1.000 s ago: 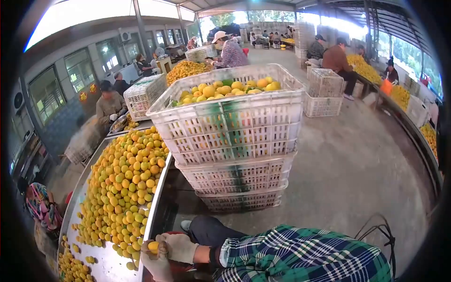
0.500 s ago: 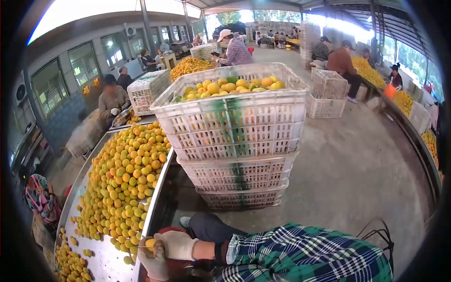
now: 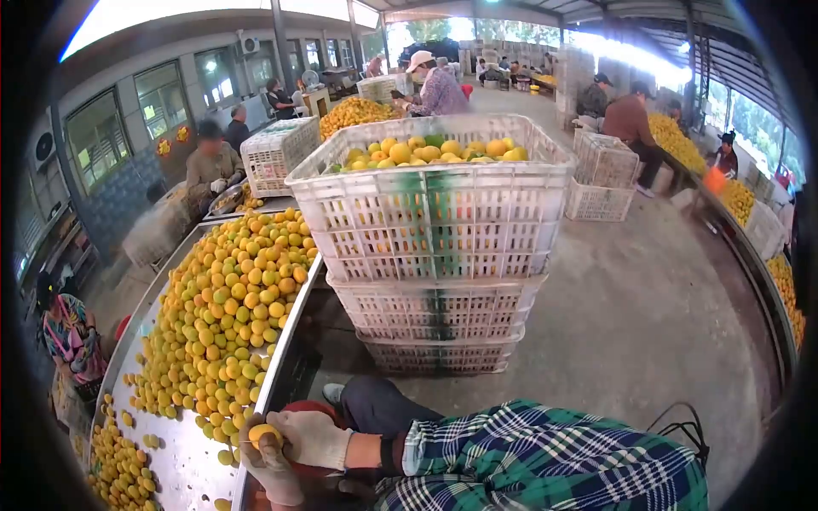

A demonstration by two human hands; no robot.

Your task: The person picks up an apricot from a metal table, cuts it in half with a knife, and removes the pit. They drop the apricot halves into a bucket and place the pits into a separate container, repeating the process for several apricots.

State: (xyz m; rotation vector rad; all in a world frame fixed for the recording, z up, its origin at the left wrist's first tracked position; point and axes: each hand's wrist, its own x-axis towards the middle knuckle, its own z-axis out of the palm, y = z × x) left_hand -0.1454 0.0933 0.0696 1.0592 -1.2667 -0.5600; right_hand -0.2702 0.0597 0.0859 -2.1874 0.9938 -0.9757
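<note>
Low in the view, my left hand, in a pale glove with darkened fingers, is closed around a yellow fruit. My right hand, in a white glove, reaches in from the right against the left hand, its fingers bent beside the fruit. Whatever its fingertips hold is hidden. Both hands are at the near edge of a metal sorting table, where a big heap of yellow-green fruit lies. A smaller group of fruit is at the table's lower left.
Stacked white crates stand just ahead, the top one filled with fruit. A person sits at the table's far end, another at the left. More people work behind, and a long fruit-laden bench runs along the right.
The camera view has shifted slightly, moving the far scene to the right. My hands remain together, and more of the held fruit shows between the fingers.
</note>
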